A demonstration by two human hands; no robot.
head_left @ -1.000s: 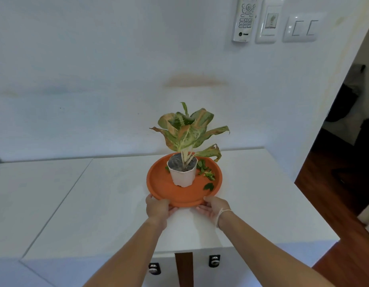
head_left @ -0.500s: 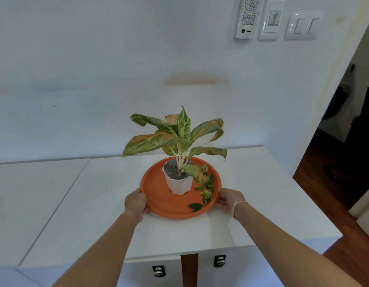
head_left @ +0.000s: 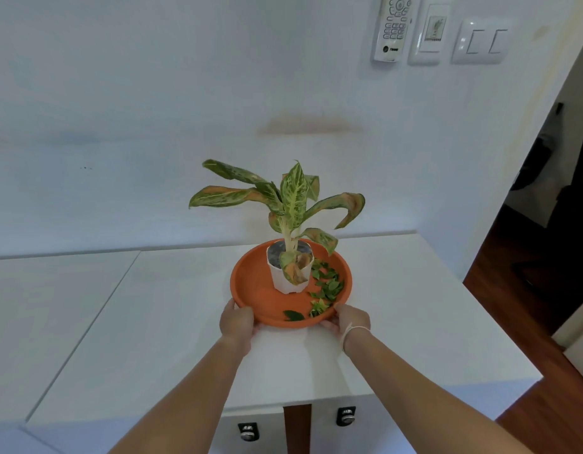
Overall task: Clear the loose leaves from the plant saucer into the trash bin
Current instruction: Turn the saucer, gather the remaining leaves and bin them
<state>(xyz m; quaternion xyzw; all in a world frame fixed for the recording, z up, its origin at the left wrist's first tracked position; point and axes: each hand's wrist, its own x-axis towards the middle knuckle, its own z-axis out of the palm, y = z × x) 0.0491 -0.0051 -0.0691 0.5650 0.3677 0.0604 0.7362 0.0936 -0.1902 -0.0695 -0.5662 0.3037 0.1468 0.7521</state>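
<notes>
Both hands are on the orange plant saucer (head_left: pixel 254 290) at its near rim: the left hand (head_left: pixel 236 323) has its grip closed on the near-left edge, and the right hand (head_left: pixel 350 320), a white band on its wrist, clamps the near-right edge. The saucer sits on the white surface (head_left: pixel 152 322). Inside it, a white pot (head_left: pixel 285 280) stands upright toward the back, holding a variegated plant (head_left: pixel 291 201). The loose leaves (head_left: pixel 326 286) lie scattered in the saucer's right half, just beside the pot, the nearest ones close to the right hand's fingers.
</notes>
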